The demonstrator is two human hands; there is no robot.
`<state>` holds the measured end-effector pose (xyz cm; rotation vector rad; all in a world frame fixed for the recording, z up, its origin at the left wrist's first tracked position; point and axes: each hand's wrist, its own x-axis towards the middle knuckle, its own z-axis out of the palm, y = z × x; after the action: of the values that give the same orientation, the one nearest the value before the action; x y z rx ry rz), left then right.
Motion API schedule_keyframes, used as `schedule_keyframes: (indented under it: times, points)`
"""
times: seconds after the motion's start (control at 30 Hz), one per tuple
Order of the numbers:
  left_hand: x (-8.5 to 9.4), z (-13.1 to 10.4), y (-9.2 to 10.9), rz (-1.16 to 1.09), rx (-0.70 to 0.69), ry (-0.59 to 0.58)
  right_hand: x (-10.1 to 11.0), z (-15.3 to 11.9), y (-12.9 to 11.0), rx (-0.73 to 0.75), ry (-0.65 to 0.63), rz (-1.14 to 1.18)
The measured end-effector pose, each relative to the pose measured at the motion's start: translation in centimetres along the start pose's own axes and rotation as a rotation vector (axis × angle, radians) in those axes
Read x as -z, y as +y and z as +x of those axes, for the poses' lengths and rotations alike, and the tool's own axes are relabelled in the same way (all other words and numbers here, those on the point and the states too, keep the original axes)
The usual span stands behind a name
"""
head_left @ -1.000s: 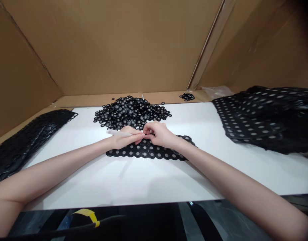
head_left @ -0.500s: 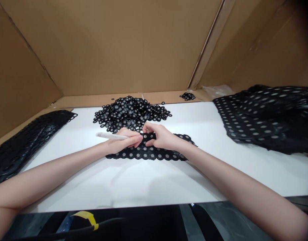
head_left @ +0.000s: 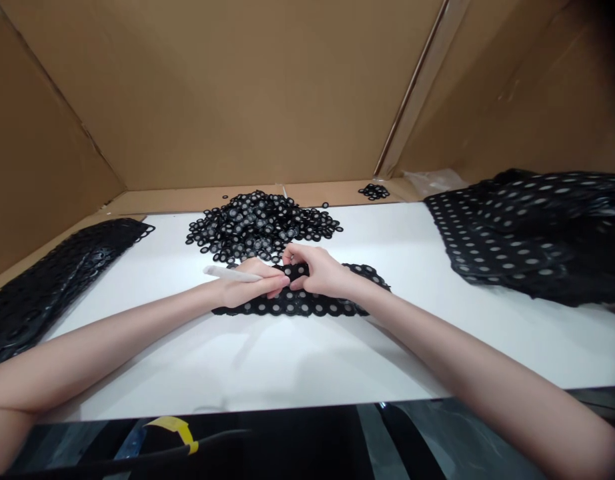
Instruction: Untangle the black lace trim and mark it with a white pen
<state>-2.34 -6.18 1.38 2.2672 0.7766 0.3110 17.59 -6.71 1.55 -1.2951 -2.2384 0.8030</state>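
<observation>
A black rubbery sheet of joined rings with pale grey centres (head_left: 297, 307) lies on the white table in front of me. My left hand (head_left: 257, 281) is closed around a slim white pen-like tool (head_left: 231, 274), whose back end points left. Its thumb and fingertips meet at the sheet's middle, and the tool's working tip is hidden there. My right hand (head_left: 317, 270) curls over the far middle of the sheet, gripping it between thumb and fingers. Between the two hands the sheet looks bent upward. Just beyond them is a heap of loose black rings (head_left: 257, 223).
A larger spotted black sheet (head_left: 527, 233) lies crumpled on the right. On the left is a shiny black sheet of rings (head_left: 62, 280). A small pile of rings (head_left: 374, 191) sits at the back, near clear plastic (head_left: 435, 180). Cardboard walls (head_left: 257, 93) enclose the table (head_left: 227, 380).
My left hand and the white tool have shifted slightly right, closer to my right hand. The sheet's middle is bent up more between them. My right hand has barely moved.
</observation>
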Motion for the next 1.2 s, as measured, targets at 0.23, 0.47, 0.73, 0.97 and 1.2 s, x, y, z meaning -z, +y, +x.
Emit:
schedule_keyframes:
  times: [0.23,0.47,0.73,0.97,1.2]
  points:
    - [0.3,-0.1,0.7,0.09,-0.028,-0.049,-0.2,0.2,0.7,0.044,0.002,0.019]
    - [0.3,-0.3,0.5,0.106,-0.037,-0.034,0.5,-0.4,0.7,0.084,-0.075,0.005]
    - [0.2,-1.0,1.0,-0.006,-0.062,0.179,1.3,-1.2,0.0,0.066,-0.159,0.028]
    - [-0.2,-1.3,1.7,-0.183,-0.004,0.057,1.3,-1.1,-0.1,0.057,-0.151,0.072]
    - [-0.4,-1.3,1.7,-0.162,-0.028,0.03,1.3,-1.1,0.1,0.074,-0.158,0.074]
